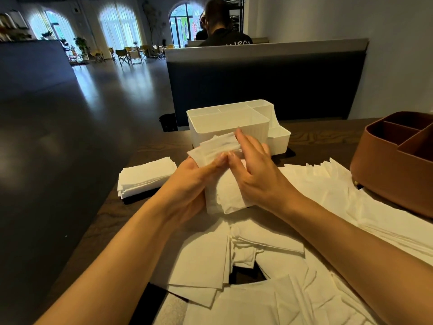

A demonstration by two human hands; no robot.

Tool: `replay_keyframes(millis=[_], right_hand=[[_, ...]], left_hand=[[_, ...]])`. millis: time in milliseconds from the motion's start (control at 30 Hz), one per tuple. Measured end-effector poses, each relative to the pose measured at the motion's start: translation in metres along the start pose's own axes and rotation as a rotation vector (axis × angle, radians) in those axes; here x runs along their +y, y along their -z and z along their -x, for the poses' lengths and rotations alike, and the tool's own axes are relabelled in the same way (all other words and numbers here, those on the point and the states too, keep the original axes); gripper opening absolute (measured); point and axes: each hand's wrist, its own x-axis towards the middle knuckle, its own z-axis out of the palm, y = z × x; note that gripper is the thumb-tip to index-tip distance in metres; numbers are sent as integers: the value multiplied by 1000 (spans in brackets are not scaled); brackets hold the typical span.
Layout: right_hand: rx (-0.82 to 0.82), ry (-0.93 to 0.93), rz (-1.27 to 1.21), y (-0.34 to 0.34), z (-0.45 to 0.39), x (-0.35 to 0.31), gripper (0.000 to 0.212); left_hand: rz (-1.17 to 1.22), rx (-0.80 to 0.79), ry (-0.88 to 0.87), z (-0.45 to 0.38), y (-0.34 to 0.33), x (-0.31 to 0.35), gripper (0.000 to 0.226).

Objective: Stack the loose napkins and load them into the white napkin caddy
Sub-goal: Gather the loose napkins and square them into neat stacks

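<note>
Both my hands hold a loose bundle of white napkins point(223, 195) in the air above the table. My left hand point(189, 181) grips the bundle from the left side with its thumb on top. From the right, my right hand point(255, 170) pinches the bundle's upper napkins with its fingertips. The white napkin caddy point(230, 124) stands just behind the hands, and its large front compartment looks empty. A neat stack of napkins point(145, 178) lies left of the hands. Many loose napkins point(257, 266) cover the table in front of me and to the right.
A brown divided caddy point(396, 165) stands at the right edge. The dark wooden table point(154, 148) ends close to the left, beside the neat stack. Behind the table rises a dark bench back point(264, 85), and a person sits beyond it.
</note>
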Motion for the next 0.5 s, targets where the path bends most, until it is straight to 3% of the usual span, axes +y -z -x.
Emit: replay_keyframes(millis=[167, 200, 267, 333, 400, 500], right_hand=[[-155, -123, -208, 11, -3, 2, 96], [-184, -140, -236, 12, -3, 3, 95], [-209, -115, -265, 12, -3, 7, 70], [-143, -74, -305, 11, -5, 9, 52], [-9, 11, -239, 14, -6, 11, 54], [132, 204, 21, 22, -8, 17, 65]], left_hand=[[82, 74, -125, -3, 3, 0, 37], [101, 93, -152, -4, 5, 0, 39], [142, 104, -185, -4, 8, 1, 45], [133, 110, -216, -5, 14, 2, 50], [26, 134, -232, -6, 21, 3, 56], [-378, 202, -265, -6, 32, 5, 51]])
